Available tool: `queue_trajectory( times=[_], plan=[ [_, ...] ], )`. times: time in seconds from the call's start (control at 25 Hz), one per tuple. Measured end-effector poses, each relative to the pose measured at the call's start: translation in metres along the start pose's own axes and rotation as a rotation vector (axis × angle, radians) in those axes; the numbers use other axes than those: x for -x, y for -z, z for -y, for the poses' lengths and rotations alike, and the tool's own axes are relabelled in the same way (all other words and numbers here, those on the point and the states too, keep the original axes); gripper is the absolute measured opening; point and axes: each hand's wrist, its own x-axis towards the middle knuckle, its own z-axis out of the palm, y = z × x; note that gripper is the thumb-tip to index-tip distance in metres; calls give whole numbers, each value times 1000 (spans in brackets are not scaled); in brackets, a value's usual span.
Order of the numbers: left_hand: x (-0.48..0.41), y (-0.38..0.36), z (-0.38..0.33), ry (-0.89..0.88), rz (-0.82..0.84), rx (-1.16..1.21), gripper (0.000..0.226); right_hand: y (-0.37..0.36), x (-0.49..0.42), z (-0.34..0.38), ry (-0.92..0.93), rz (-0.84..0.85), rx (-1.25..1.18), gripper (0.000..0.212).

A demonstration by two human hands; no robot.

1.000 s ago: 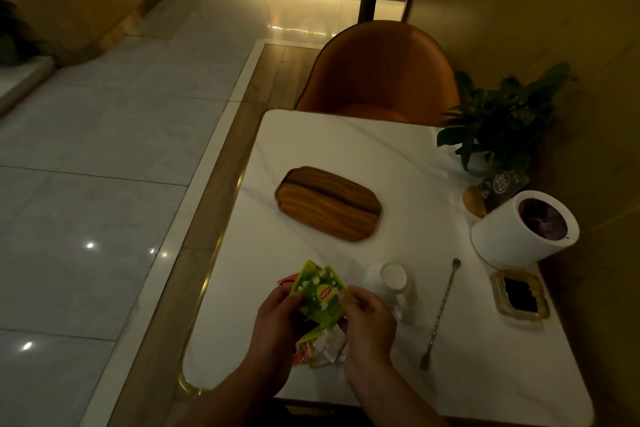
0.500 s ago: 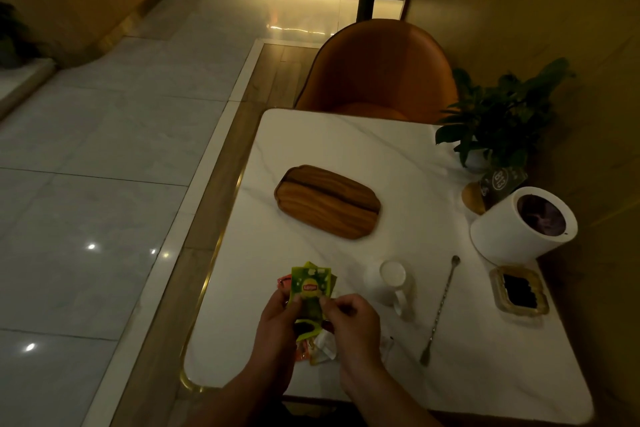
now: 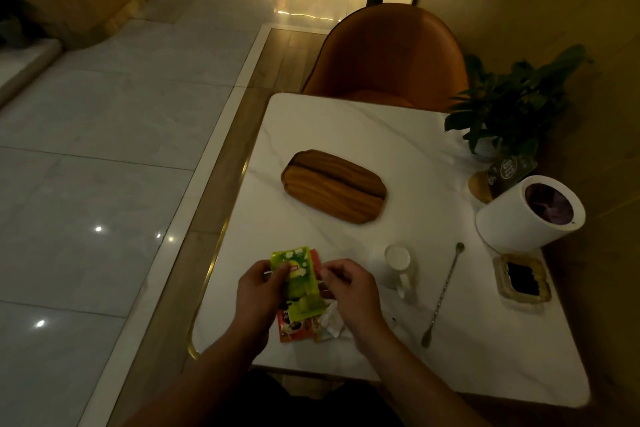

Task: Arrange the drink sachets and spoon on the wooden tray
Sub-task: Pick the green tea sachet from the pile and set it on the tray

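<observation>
My left hand (image 3: pixel 259 291) holds a stack of green drink sachets (image 3: pixel 298 282) upright over the table's near edge, thumb across the front one. A red sachet (image 3: pixel 294 324) shows behind and below the green ones, and white sachets (image 3: pixel 332 321) lie under them on the table. My right hand (image 3: pixel 349 291) is at the stack's right side with fingers curled; whether it pinches a sachet is unclear. The oval wooden tray (image 3: pixel 334 185) lies bare in the middle of the white marble table (image 3: pixel 363 125). The long metal spoon (image 3: pixel 441 295) lies right of my hands.
A small white mug (image 3: pixel 398 265) stands between my right hand and the spoon. At the right are a white cylindrical container (image 3: pixel 516 222), a glass ashtray (image 3: pixel 521 279), a table number sign (image 3: pixel 509 170) and a potted plant (image 3: pixel 516 104). An orange chair (image 3: pixel 388 52) faces the far edge.
The fanned green sachets have been squared into a neat upright stack in my left hand. My right hand has slid from the front of the stack to its right edge.
</observation>
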Motion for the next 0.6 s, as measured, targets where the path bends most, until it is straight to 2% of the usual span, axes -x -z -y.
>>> queue_trajectory(
  times=[0.08, 0.16, 0.24, 0.4, 0.48, 0.6],
  plan=[
    [-4, 14, 4, 26, -44, 18, 13, 12, -11, -18, 70, 51, 389, 13],
    [-7, 29, 9, 68, -74, 36, 12, 11, -14, -38, 174, 214, 826, 21],
    [-8, 38, 13, 117, -80, 89, 13, -1, -13, -50, 213, 279, 1044, 25],
    [-5, 52, 20, 164, -108, 127, 19, -28, -25, -52, 135, 114, 1200, 58],
    [-3, 56, 22, 171, -118, 117, 20, -36, -32, -54, 110, 73, 1219, 58],
    [0, 61, 22, 181, -113, 103, 21, -38, -37, -59, 65, 63, 1161, 41]
  ],
)
